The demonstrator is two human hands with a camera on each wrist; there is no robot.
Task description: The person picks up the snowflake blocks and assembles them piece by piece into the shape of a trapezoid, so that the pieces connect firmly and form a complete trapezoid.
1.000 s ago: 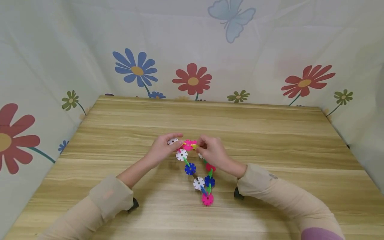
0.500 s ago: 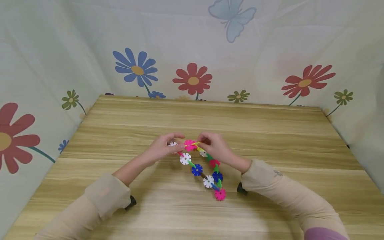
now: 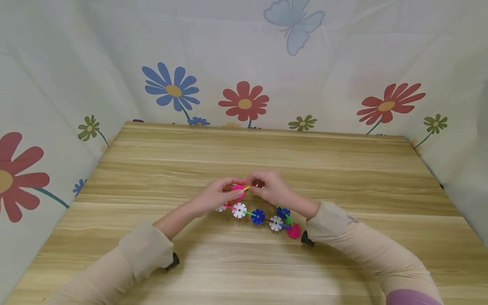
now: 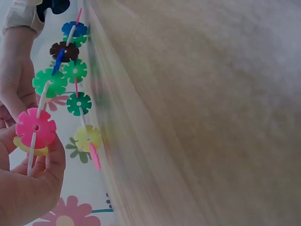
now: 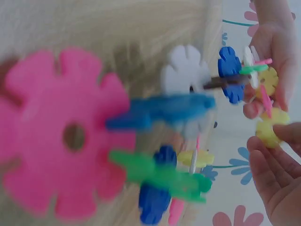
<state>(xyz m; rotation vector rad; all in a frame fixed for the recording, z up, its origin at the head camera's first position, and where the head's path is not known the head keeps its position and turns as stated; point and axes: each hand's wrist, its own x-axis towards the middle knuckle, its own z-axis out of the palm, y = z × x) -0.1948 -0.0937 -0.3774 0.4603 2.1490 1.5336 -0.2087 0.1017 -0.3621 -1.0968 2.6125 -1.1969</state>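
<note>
A chain of notched plastic snowflake discs hangs from both hands, in pink, white, blue, green and yellow. In the head view my left hand (image 3: 219, 195) grips a pink disc (image 3: 238, 192) between thumb and fingers. Close beside it, my right hand (image 3: 272, 188) pinches a yellow disc (image 3: 247, 188), seen nearly edge-on against the pink one. White discs (image 3: 239, 210) and a blue disc (image 3: 258, 217) run along the lower side to a pink end disc (image 3: 293, 231). The upper side is partly hidden behind the right hand. That end disc (image 5: 89, 179) looms large in the right wrist view.
A wood-grain table (image 3: 171, 148) lies beneath the hands. Pale curtain walls (image 3: 328, 76) printed with flowers stand at its back and sides. Dark wrist-worn devices (image 3: 308, 239) show under the cuffs.
The chain's dangling end has swung right and up, so its lower side lies flatter. My left hand has shifted slightly right, bringing the held pink disc to the right hand's yellow one.
</note>
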